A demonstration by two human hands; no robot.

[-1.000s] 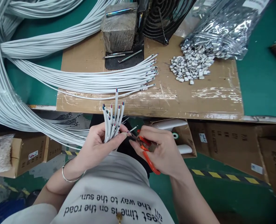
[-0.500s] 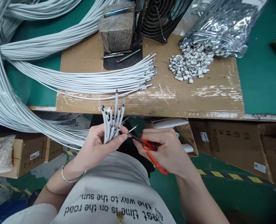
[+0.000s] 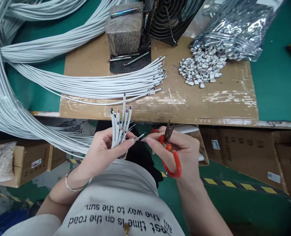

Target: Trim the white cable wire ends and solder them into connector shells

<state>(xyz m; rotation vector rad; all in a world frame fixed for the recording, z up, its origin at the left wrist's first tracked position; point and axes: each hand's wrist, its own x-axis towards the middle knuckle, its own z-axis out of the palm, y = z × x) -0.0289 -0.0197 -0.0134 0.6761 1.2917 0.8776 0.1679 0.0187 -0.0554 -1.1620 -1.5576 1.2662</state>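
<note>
My left hand (image 3: 103,151) is closed around a small bunch of white cables (image 3: 119,123), their coloured cut ends pointing up in front of the bench edge. My right hand (image 3: 182,150) holds orange-handled scissors (image 3: 171,154) with the blades pointing up and away from the cables. Its thumb and forefinger pinch a thin bare wire end (image 3: 141,135) that sticks out beside my left thumb.
A cardboard sheet (image 3: 224,105) covers the green bench. On it lie a fan of white cables (image 3: 106,83), a pile of small metal clips (image 3: 201,67) spilling from a silver bag (image 3: 234,29), a wrapped block (image 3: 124,28) and a black fan guard (image 3: 172,18). Cardboard boxes (image 3: 248,154) stand below.
My right hand has swung the scissors from pointing left at the cable bunch to pointing up. Its fingertips now pinch the thin wire end. My left hand barely moved.
</note>
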